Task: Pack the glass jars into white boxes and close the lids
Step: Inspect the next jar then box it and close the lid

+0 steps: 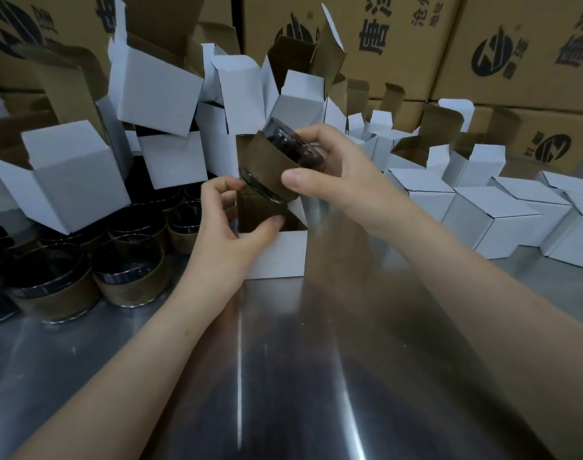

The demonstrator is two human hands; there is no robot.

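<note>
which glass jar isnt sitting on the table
The glass jar gripped in the right hand, tilted above the open white box that the left hand holds. The other jars all stand upright on the steel table at the left.

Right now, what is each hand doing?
Left hand: grips the open white box.
Right hand: holds a glass jar over it.

A: We see 2 bare forearms, the left forearm (144, 343) and the right forearm (482, 277), both uncovered as far as our view reaches.
B: We agree; the left hand (230, 224) and the right hand (333, 174) are bare too, and the right thumbnail (295, 176) looks trimmed short and plain, though the blur leaves us unsure.
</note>
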